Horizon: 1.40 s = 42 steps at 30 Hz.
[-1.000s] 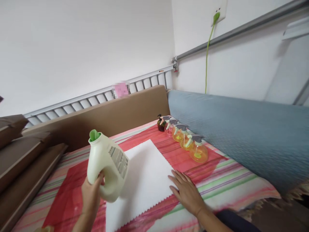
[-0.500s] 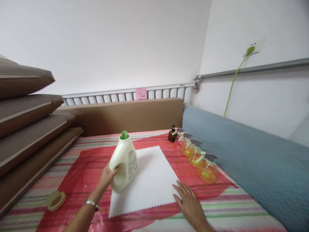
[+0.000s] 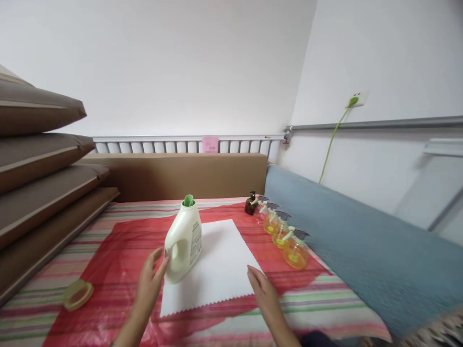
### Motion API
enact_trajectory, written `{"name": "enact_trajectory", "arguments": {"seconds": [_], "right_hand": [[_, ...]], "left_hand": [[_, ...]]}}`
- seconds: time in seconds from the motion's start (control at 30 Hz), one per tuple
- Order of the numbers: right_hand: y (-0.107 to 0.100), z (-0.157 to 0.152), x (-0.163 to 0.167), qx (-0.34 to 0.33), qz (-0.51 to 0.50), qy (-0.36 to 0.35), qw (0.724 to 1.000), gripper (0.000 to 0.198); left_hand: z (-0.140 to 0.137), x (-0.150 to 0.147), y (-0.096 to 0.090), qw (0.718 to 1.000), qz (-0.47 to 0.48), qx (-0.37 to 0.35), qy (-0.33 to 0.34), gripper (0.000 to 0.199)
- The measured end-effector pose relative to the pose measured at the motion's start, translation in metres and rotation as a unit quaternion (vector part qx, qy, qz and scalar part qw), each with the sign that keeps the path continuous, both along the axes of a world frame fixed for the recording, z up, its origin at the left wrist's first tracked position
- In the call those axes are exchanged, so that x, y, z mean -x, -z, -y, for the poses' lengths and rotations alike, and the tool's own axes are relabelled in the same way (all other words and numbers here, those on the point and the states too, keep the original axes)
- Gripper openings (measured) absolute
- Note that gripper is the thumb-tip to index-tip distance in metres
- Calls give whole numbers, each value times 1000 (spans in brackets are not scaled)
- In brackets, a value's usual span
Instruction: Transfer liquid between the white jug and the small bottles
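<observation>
A pale green detergent jug with a green pouring spout stands upright, uncapped, on a white sheet with zigzag edges. Beside its handle is my left hand, thumb and fingers apart and no longer wrapped round it; whether a fingertip still touches the jug I cannot tell. Over the sheet's right edge my right hand is held with fingers stretched out, holding nothing. On the red plastic to the left lies a yellowish-green round cap or ring.
Along the right stand several pump bottles: a dark one at the back and clear ones with yellow liquid nearer. Brown cushions are stacked at left, a brown pad lines the back, and a blue bolster borders the right.
My left hand has let go of the jug's handle and opened beside it. My right hand has lifted from lying flat and turned on its side. The view has shifted slightly.
</observation>
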State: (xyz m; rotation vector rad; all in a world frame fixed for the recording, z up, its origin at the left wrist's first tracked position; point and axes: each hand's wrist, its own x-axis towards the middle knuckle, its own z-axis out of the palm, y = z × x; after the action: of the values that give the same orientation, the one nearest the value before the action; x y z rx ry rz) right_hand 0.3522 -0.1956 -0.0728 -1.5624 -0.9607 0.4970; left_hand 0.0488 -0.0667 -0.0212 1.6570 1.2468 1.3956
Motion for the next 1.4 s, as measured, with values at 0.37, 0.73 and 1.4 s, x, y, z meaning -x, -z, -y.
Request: {"name": "enact_trajectory", "arguments": {"seconds": [0.37,0.73,1.4], "right_hand": [[-25,18,67,25,-194,-112,974,62],[-76,34,92,4,-210,-144,967,58],[-62,24,95,-83,11,-39,996,74]], "left_hand": [[71,-14,-7,982,97,132,92,43],[91,-37,-30,980,84,45,177,40],[80,-35,4,985,-50,37,161,85]]}}
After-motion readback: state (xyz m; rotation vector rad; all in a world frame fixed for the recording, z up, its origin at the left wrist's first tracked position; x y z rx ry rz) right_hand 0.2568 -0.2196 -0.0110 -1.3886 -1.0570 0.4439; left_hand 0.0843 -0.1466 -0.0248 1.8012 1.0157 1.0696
